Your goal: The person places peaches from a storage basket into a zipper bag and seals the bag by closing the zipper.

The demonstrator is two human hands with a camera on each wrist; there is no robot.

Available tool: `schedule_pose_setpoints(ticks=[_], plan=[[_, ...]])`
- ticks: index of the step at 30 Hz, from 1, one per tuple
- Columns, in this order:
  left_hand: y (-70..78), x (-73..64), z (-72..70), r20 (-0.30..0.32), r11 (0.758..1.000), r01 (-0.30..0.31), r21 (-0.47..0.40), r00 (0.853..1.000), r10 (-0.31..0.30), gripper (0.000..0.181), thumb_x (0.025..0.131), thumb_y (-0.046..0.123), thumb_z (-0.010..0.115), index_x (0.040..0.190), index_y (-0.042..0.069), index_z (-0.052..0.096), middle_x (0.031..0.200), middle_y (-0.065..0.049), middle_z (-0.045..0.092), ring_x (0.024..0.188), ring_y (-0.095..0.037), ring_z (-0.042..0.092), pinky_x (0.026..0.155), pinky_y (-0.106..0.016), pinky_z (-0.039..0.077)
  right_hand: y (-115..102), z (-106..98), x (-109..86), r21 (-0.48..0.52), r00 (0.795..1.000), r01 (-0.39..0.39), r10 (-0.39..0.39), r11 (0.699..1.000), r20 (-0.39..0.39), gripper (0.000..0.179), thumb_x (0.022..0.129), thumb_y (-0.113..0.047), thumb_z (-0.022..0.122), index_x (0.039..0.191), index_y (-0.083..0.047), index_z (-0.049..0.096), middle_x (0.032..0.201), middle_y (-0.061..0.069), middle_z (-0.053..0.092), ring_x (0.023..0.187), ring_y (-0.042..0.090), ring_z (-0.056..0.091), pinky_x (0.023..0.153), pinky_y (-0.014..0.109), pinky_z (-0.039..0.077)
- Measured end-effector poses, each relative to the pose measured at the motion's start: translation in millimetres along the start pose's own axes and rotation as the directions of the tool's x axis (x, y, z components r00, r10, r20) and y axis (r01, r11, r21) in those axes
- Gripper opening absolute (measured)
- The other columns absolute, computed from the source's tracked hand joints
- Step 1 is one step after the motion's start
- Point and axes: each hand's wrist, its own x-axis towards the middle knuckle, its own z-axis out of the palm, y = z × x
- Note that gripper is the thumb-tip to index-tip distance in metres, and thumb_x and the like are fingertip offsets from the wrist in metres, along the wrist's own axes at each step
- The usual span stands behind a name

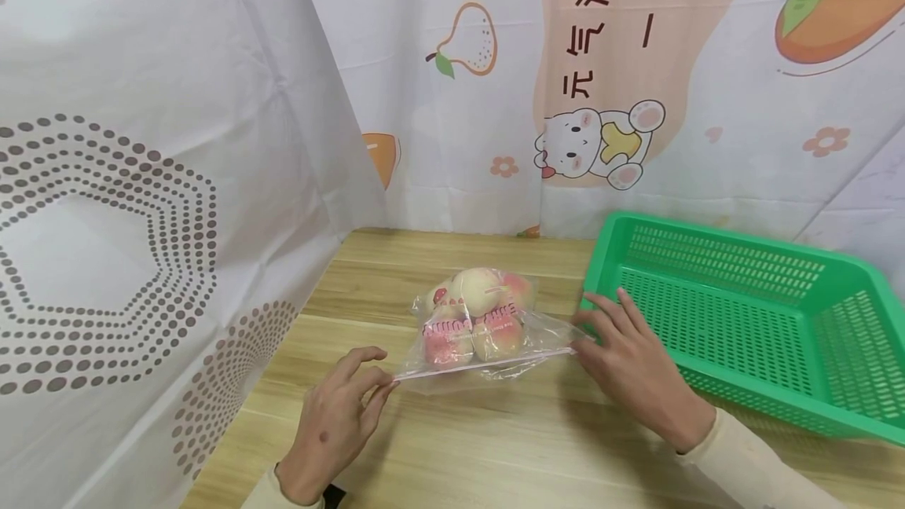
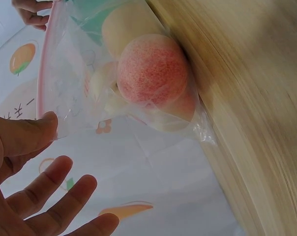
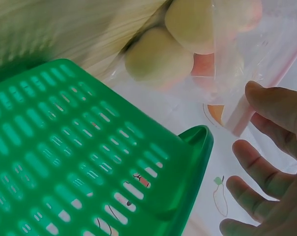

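Observation:
A clear zip bag holding several peaches lies on the wooden table, its pink-edged zip side facing me. At the left end of that edge my left hand pinches the corner between thumb and forefinger, the other fingers spread apart. My right hand pinches the opposite corner the same way, with its other fingers raised. The zip edge runs taut between the two hands. In the left wrist view a red-blushed peach shows through the plastic, and in the right wrist view a paler peach does.
A green plastic basket with slotted walls stands on the right of the table, close beside my right hand. Behind the table hangs a white printed curtain, and another sheet covers the left side.

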Motion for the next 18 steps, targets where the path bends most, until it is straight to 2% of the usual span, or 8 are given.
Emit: schedule_pose_setpoints(ticks=[3, 5, 7, 11, 18], plan=[[1.0, 0.8, -0.8, 0.002, 1.0, 0.005, 0.016, 1.0, -0.005, 0.012, 0.089, 0.021, 0.078, 0.08, 0.014, 0.072, 0.109, -0.004, 0.066, 0.061, -0.003, 0.057, 0.045, -0.009, 0.042, 1.3, -1.2, -0.9, 0.005, 1.0, -0.001, 0.001, 1.0, -0.004, 0.066, 0.112, -0.033, 0.019, 0.079, -0.007, 0.07, 0.105, 0.016, 0.063, 0.119, 0.045, 0.052, 0.118, 0.06, 0.021], [2.1, 1.4, -1.1, 0.004, 0.999, 0.014, 0.036, 1.0, -0.014, 0.019, 0.075, 0.007, 0.088, 0.079, 0.015, 0.072, 0.108, -0.004, 0.067, 0.06, -0.002, 0.057, 0.045, -0.009, 0.042, 2.3, -1.8, -1.4, 0.003, 1.0, -0.001, 0.001, 1.0, -0.007, 0.066, 0.112, -0.034, 0.02, 0.078, -0.007, 0.07, 0.105, 0.017, 0.063, 0.119, 0.045, 0.052, 0.118, 0.06, 0.021], [3.2, 2.0, -1.1, 0.002, 0.999, 0.021, 0.046, 1.0, -0.021, 0.03, 0.064, -0.001, 0.092, 0.078, 0.015, 0.071, 0.107, -0.004, 0.067, 0.059, -0.001, 0.056, 0.044, -0.009, 0.041, 3.4, -2.2, -2.1, 0.0, 1.0, -0.001, 0.001, 1.0, -0.009, 0.066, 0.112, -0.034, 0.02, 0.078, -0.007, 0.07, 0.105, 0.017, 0.062, 0.119, 0.045, 0.052, 0.118, 0.06, 0.021], [3.5, 2.3, -1.2, 0.004, 0.998, 0.021, 0.052, 1.0, -0.021, 0.031, 0.063, -0.002, 0.092, 0.078, 0.015, 0.071, 0.107, -0.004, 0.067, 0.059, -0.001, 0.055, 0.044, -0.009, 0.041, 5.6, -2.9, -3.6, -0.005, 1.0, -0.002, 0.002, 1.0, -0.011, 0.067, 0.112, -0.034, 0.019, 0.077, -0.007, 0.069, 0.104, 0.017, 0.062, 0.119, 0.045, 0.052, 0.119, 0.059, 0.021], [1.5, 1.5, -2.6, 0.009, 0.998, -0.009, 0.064, 1.0, 0.008, 0.025, 0.068, 0.004, 0.091, 0.078, 0.014, 0.071, 0.107, -0.004, 0.067, 0.058, -0.002, 0.054, 0.044, -0.009, 0.04, 5.9, -3.5, -5.6, -0.015, 1.0, -0.011, 0.011, 1.0, -0.008, 0.068, 0.112, -0.037, 0.018, 0.077, -0.009, 0.07, 0.104, 0.016, 0.062, 0.121, 0.044, 0.051, 0.117, 0.061, 0.022]])
